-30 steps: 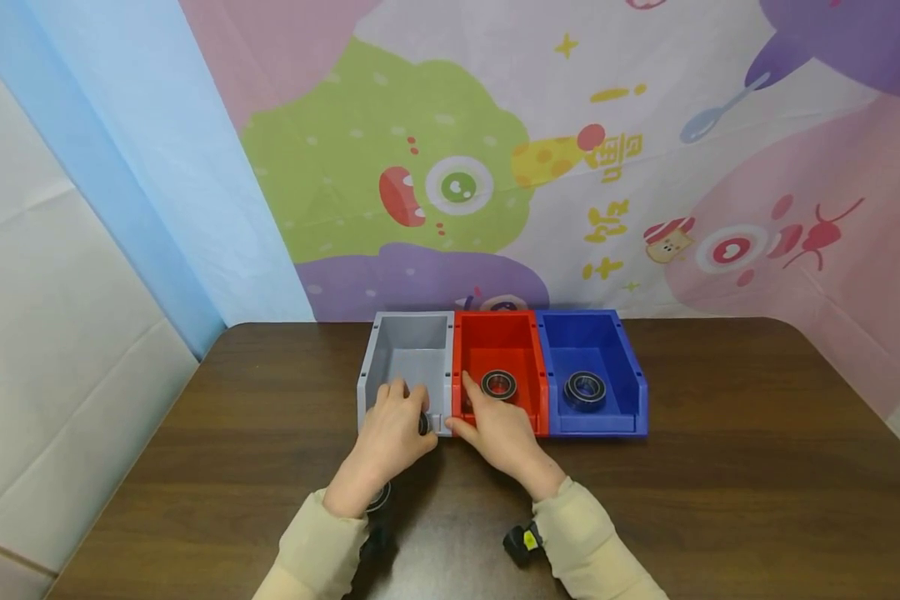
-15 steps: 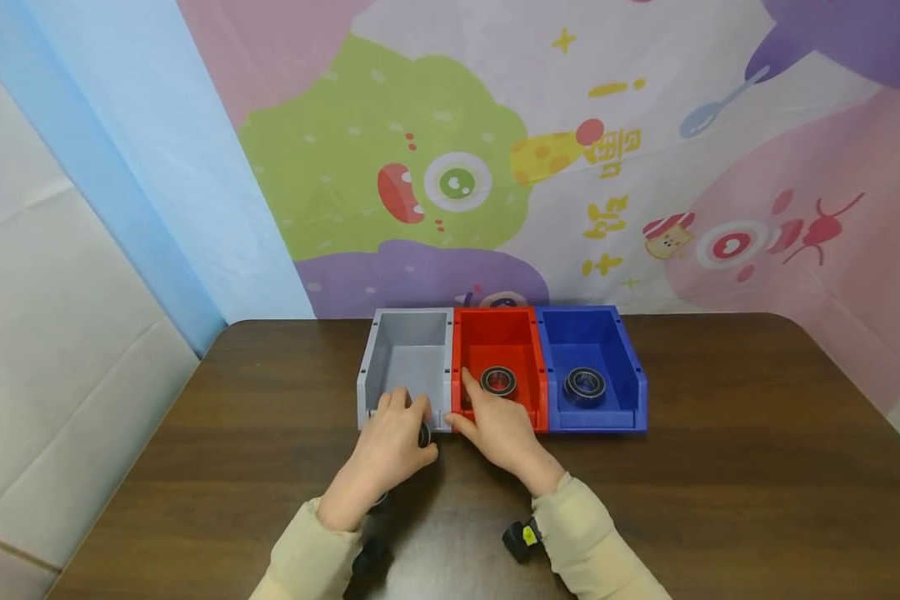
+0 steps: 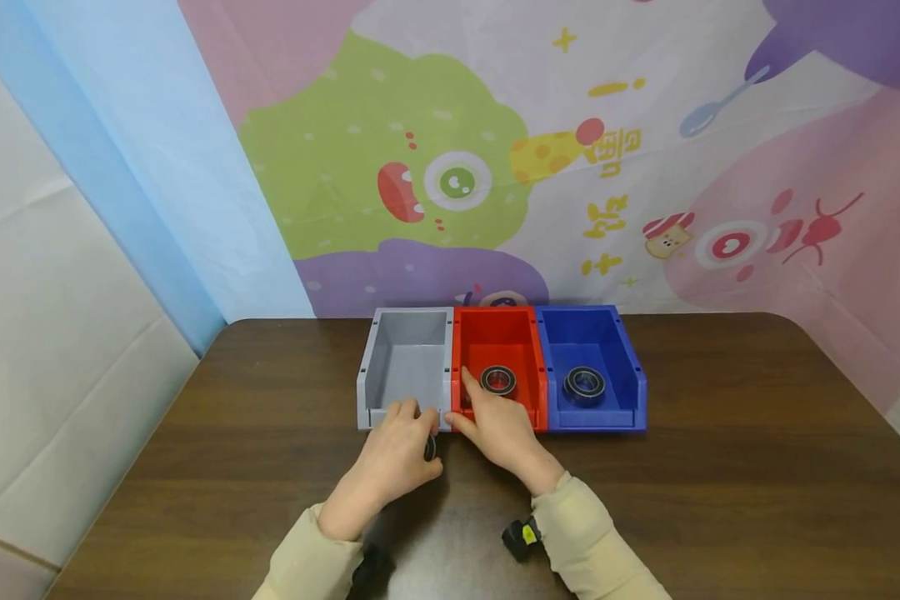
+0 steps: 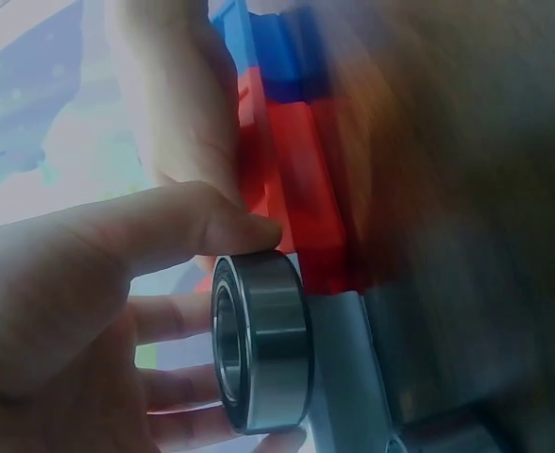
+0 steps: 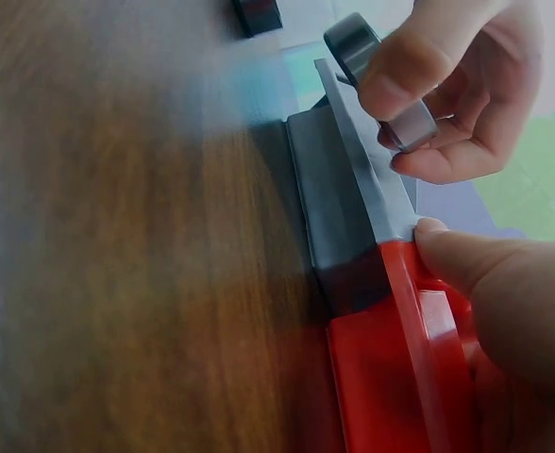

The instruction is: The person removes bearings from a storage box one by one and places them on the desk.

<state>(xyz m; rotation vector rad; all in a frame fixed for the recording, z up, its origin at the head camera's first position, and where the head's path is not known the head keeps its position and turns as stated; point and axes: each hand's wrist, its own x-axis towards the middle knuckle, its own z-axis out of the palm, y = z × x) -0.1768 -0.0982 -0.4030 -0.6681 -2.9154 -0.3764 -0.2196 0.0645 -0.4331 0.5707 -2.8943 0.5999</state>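
Pinching a bearing (image 3: 430, 448), left fingers (image 3: 424, 421) partly hide it.

In the head view we see soft, even light, with a pale shine on the brown table (image 3: 450, 575) near the bottom and a soft, dark shadow below the left hand (image 3: 393, 450). In the left wrist view we find the metal ring (image 4: 282, 349) quite clear and shiny, but the table is dark and smeary and the wall cloth (image 4: 32, 123) looks washed out. In the right wrist view we see the table go very blurry on the left, with a milky haze near the top.
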